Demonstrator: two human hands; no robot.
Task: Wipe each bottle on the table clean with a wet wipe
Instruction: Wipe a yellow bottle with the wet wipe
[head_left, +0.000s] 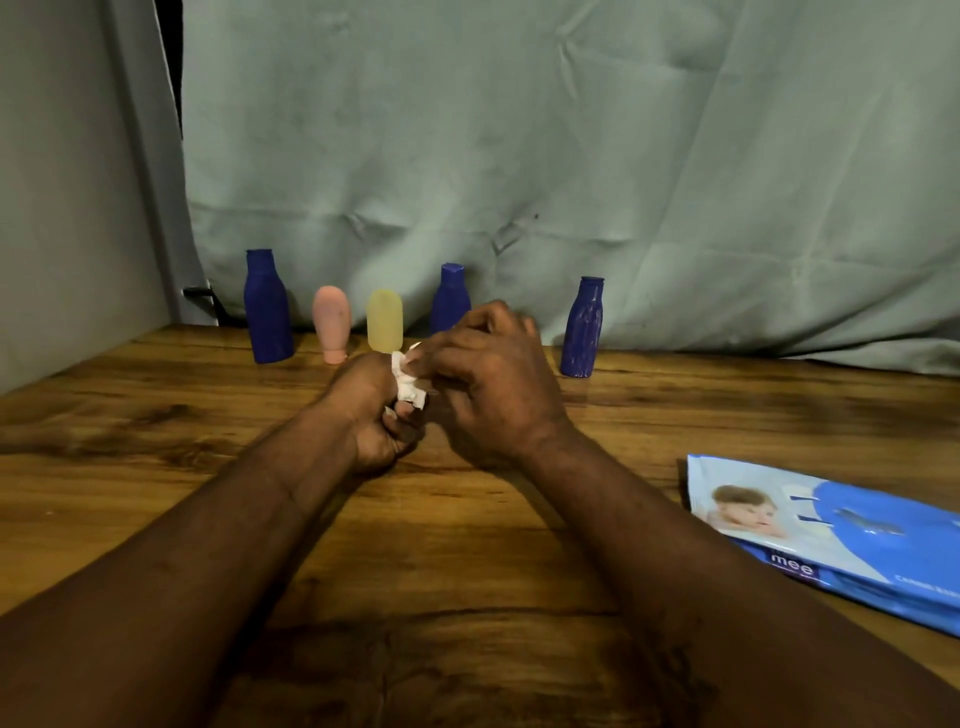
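Several bottles stand in a row at the back of the wooden table (156, 467): a blue bottle (267, 306), a pink tube (332, 322), a yellow tube (385, 319), a second blue bottle (449, 299) partly behind my right hand, and a third blue bottle (583, 327). My left hand (371, 415) is curled into a fist around a crumpled white wet wipe (408, 379). My right hand (488, 384) pinches the top of the same wipe with its fingertips. Both hands are held over the table in front of the yellow tube.
A blue pack of wet wipes (831, 530) lies flat at the right edge of the table. A grey-green cloth (571, 156) hangs behind the bottles. A pale wall (62, 208) closes the left side.
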